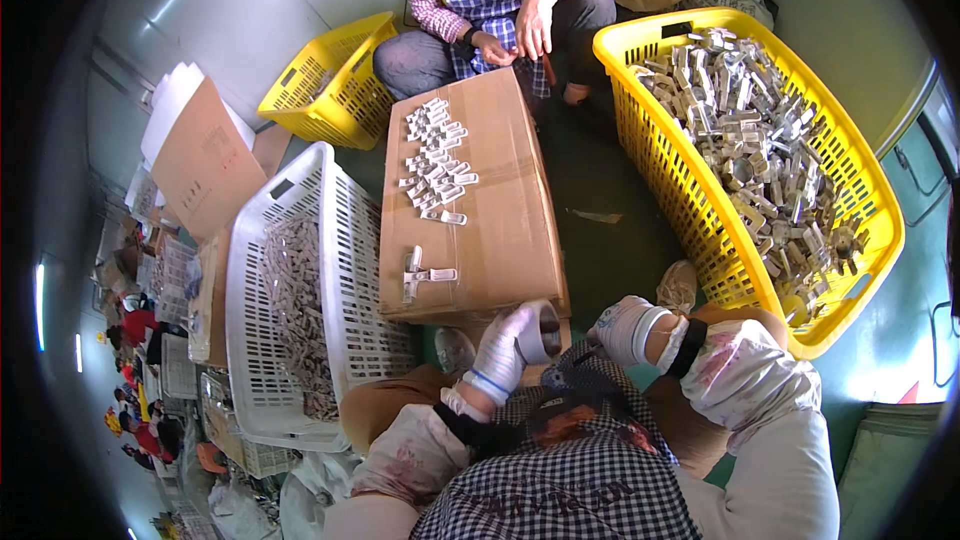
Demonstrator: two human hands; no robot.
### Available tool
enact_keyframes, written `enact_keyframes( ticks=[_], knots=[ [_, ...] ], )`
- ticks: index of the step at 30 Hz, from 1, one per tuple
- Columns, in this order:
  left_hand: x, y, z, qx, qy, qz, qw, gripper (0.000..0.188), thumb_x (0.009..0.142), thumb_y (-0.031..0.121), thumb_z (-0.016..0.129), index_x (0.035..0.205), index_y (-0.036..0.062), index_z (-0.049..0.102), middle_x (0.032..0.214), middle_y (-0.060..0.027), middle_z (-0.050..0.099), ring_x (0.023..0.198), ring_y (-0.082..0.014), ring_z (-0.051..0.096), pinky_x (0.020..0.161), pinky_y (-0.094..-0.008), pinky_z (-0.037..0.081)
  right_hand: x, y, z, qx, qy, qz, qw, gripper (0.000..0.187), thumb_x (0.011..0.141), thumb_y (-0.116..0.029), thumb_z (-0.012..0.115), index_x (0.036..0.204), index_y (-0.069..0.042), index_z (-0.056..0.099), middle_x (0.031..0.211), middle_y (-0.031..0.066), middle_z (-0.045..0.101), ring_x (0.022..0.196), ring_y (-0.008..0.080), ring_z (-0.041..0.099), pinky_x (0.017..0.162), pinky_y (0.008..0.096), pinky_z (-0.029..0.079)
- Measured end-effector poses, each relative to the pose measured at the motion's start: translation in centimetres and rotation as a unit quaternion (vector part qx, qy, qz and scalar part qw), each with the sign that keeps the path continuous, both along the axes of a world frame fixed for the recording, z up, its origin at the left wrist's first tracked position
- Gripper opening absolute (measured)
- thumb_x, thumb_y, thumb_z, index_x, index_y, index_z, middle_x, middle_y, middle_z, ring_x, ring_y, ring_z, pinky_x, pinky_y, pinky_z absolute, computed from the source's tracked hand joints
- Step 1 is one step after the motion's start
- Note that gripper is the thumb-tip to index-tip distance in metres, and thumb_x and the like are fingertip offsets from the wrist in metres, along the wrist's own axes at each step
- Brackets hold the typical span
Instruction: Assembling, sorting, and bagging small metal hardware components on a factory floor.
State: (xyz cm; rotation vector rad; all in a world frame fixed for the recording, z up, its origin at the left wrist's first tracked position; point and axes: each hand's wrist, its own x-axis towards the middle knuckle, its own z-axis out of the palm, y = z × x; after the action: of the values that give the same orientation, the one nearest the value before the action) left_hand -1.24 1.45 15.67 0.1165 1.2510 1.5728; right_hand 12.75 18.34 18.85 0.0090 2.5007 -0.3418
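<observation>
My left hand (502, 348), in a white glove, is closed around a shiny metal piece with a rounded, hollow shape (548, 328), just off the near edge of a cardboard box (500, 190). To its right, my gloved right hand (627, 328) is curled above my lap; its fingertips are partly hidden, and what they hold I cannot make out. On the box lie a cluster of small pale clip-like parts (437, 162) and, closer to me, a few more clip-like parts (428, 274) set apart from the cluster.
At the right, a large yellow basket (680, 165) holds many shiny metal and clear pieces. A white basket (345, 280) of small grey parts stands left. Across the box sits a co-worker (490, 0), hands together, beside another yellow basket (340, 80). Cardboard sheets (205, 160) lean at far left.
</observation>
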Motion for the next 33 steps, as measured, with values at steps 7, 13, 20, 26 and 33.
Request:
enact_keyframes(
  ticks=[7,13,20,26,33],
  knots=[
    [0.3,-1.8,-1.4,-0.078,-0.136,-0.062,0.986,0.049,0.093,0.036,0.054,0.124,-0.0015,0.045,0.102,-0.0176,0.061,0.080,-0.0270,0.066,0.069,-0.0418,0.059,-0.3,-0.1,-0.9,0.006,-0.013,0.020,1.000,0.022,0.081,-0.020,0.063,0.097,-0.010,0.073,0.095,0.0123,0.072,0.089,0.0287,0.070,0.072,0.0401,0.055],
    [0.0,-0.2,-3.2,-0.073,-0.037,-0.097,0.992,0.048,0.090,0.022,0.058,0.128,-0.0013,0.040,0.100,-0.0134,0.063,0.077,-0.0230,0.067,0.062,-0.0353,0.059,0.1,-0.2,-0.7,0.002,-0.034,0.023,0.999,0.022,0.084,-0.022,0.060,0.099,-0.010,0.072,0.094,0.0124,0.071,0.089,0.0292,0.069,0.073,0.0405,0.055],
    [-1.9,0.3,-6.9,-0.049,0.061,-0.075,0.994,0.050,0.081,0.011,0.066,0.125,-0.0008,0.046,0.102,-0.0140,0.064,0.080,-0.0220,0.066,0.067,-0.0340,0.057,-0.8,0.0,-1.1,0.009,-0.054,0.007,0.998,0.026,0.090,-0.032,0.054,0.103,-0.013,0.065,0.089,0.0105,0.069,0.087,0.0288,0.067,0.078,0.0426,0.051],
    [-0.7,0.9,-5.7,-0.054,-0.005,-0.018,0.998,0.042,0.087,0.022,0.066,0.119,0.0001,0.050,0.095,-0.0120,0.064,0.074,-0.0227,0.066,0.060,-0.0335,0.055,-1.4,0.4,-1.1,0.031,-0.105,0.021,0.994,0.026,0.090,-0.024,0.054,0.111,-0.013,0.064,0.096,0.0102,0.070,0.092,0.0275,0.068,0.079,0.0404,0.053],
    [-1.0,1.0,-8.4,-0.118,0.088,-0.053,0.988,0.031,0.093,0.025,0.062,0.111,0.0000,0.056,0.092,-0.0125,0.065,0.066,-0.0236,0.065,0.053,-0.0378,0.054,-1.1,0.4,-2.1,0.026,-0.085,0.029,0.996,0.032,0.093,-0.037,0.051,0.105,-0.011,0.063,0.089,0.0120,0.069,0.087,0.0298,0.067,0.079,0.0424,0.051]
  ],
)
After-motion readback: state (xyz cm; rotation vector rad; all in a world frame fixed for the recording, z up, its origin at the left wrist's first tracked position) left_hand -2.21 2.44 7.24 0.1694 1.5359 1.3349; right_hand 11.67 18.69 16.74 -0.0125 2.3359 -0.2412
